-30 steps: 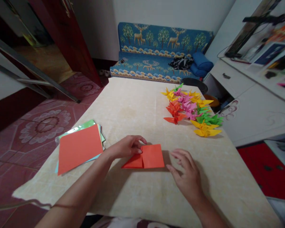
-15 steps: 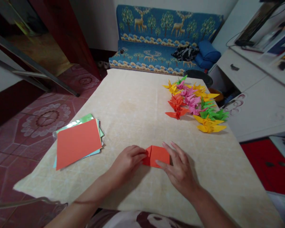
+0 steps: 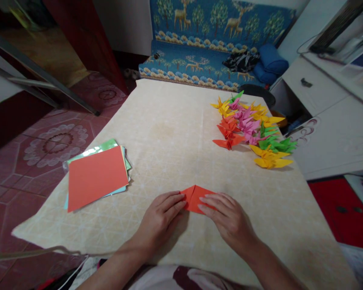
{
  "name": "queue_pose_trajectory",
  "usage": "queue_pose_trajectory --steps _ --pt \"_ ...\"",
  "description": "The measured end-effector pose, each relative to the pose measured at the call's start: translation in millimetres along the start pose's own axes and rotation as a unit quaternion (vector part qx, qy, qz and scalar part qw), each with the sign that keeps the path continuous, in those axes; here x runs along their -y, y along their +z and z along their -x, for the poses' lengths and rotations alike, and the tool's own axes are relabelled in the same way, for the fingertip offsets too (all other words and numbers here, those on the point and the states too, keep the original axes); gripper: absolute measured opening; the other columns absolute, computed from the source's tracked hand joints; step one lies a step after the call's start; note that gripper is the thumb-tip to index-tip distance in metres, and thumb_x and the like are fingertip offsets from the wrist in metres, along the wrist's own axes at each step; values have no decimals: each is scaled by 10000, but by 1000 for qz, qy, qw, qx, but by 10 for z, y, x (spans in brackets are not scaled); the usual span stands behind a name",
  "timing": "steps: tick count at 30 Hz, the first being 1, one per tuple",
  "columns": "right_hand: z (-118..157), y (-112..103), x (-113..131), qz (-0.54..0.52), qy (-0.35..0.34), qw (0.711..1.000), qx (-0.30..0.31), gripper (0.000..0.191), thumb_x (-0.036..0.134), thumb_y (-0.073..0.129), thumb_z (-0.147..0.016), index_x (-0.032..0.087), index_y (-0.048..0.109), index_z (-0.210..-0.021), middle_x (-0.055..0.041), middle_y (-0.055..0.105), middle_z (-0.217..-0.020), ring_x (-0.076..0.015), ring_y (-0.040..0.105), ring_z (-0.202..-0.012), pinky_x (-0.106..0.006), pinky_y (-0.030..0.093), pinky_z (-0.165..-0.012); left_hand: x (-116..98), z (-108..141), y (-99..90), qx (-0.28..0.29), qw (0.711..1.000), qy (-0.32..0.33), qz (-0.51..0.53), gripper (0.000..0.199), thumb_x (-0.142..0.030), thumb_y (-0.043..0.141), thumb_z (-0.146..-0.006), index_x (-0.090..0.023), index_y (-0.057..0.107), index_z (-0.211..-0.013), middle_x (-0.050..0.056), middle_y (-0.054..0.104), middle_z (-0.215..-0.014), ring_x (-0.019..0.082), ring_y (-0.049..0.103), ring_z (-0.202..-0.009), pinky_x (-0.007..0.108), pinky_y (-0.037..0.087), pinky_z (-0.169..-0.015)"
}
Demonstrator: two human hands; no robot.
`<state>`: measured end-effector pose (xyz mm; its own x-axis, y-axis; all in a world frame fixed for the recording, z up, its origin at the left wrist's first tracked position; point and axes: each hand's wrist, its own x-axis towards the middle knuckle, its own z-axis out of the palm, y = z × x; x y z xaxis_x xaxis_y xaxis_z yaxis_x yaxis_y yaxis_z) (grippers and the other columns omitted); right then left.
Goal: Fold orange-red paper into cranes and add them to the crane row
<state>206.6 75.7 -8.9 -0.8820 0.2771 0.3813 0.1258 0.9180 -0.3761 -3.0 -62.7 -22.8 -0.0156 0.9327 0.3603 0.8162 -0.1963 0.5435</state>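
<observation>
A folded orange-red paper [image 3: 195,199] lies on the pale patterned tablecloth [image 3: 157,161] near the front edge, with a peak at its top and a crease running down from it. My left hand [image 3: 163,213] grips its left end, fingers pressed together on the paper. On the right part of the paper rests my right hand [image 3: 226,213], its fingers close together and covering the right end. The undersides of both ends are hidden by my fingers.
At the left lies a stack of coloured sheets with a red-orange sheet [image 3: 97,177] on top. Several folded paper cranes [image 3: 248,125] in yellow, pink, red and green stand at the back right. Beyond the table is a blue sofa [image 3: 196,60].
My right hand's fingers have come together over the right part of the paper, whose outline is now pointed instead of squarish. My left hand stays at its left end. The view has shifted slightly.
</observation>
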Motion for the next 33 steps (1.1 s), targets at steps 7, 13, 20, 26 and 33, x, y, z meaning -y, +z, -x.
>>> queue_pose_trajectory --steps 7,13,20,26,33 --pt "-208 -135 246 -120 173 966 -147 261 114 570 -864 249 681 -1058 -28 739 -923 -158 688 -819 -277 551 -728 -157 -267 -191 19 966 -154 208 171 -192 549 -878 -186 708 -941 46 722 -841 154 649 -766 262 505 -694" --pt "-268 -51 29 -314 416 838 -162 253 270 629 -806 174 654 -1039 -51 721 -788 -165 682 -689 -242 545 -601 -62 -420 -155 64 876 -313 361 222 -286 626 -817 -124 682 -959 80 732 -843 176 664 -752 256 504 -669" --pt "-71 87 -49 -410 400 804 -161 246 304 618 -815 201 672 -1032 -108 729 -1010 -221 695 -917 -324 566 -776 65 -408 -68 38 864 -304 400 251 -314 659 -787 -117 680 -941 108 736 -902 209 678 -811 332 531 -736" --pt "-33 6 -2 -399 396 816 -136 251 305 544 -885 213 658 -1089 -97 724 -1026 -209 699 -884 -299 576 -714 75 -458 -130 62 886 -278 367 223 -264 648 -787 -106 697 -937 112 744 -904 210 687 -814 328 542 -738" --pt "-43 -3 23 -157 244 955 -66 341 60 488 -811 251 717 -978 -37 673 -963 -160 654 -874 -282 555 -758 249 -588 -197 117 979 -121 116 214 -153 617 -779 -198 721 -961 47 738 -889 193 674 -800 298 514 -712"
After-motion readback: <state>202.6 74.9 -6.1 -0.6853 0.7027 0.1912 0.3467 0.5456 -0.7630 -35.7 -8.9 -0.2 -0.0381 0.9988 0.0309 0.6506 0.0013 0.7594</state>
